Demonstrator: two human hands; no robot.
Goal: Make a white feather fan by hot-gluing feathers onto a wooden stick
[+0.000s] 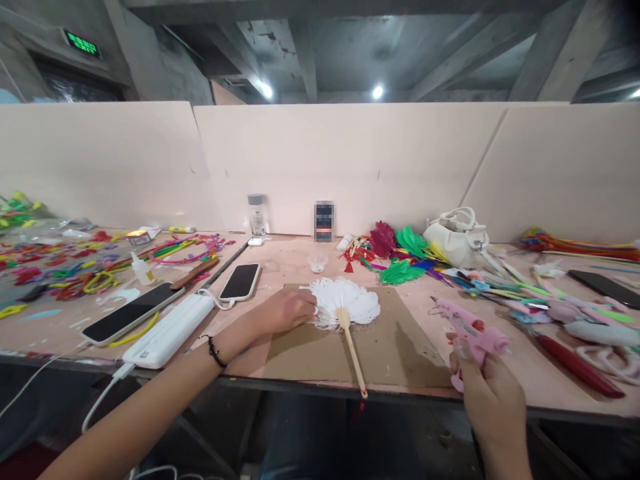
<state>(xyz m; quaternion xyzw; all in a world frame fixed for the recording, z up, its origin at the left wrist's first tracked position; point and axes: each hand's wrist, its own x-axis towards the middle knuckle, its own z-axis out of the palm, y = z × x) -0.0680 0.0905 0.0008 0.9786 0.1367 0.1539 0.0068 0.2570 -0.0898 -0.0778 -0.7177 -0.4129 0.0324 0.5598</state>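
A white feather fan (357, 303) with a pale wooden handle (354, 357) lies on a brown cardboard sheet (400, 353), its handle end reaching over the table's front edge. My left hand (293, 311) is closed at the fan's left edge, fingers pinched on the white feathers; the fingertips are partly hidden. My right hand (487, 387) grips a pink hot glue gun (473, 330) to the right of the cardboard. The gun's nozzle points up and left, apart from the fan.
Left of the cardboard lie a white power bank (170, 330) with cables and two phones. Behind the fan stands a small clear cup (317, 262). Coloured feathers (413, 243), a white handbag (457, 237) and a red-handled tool (580, 367) lie right. A pale partition (310, 153) closes the back.
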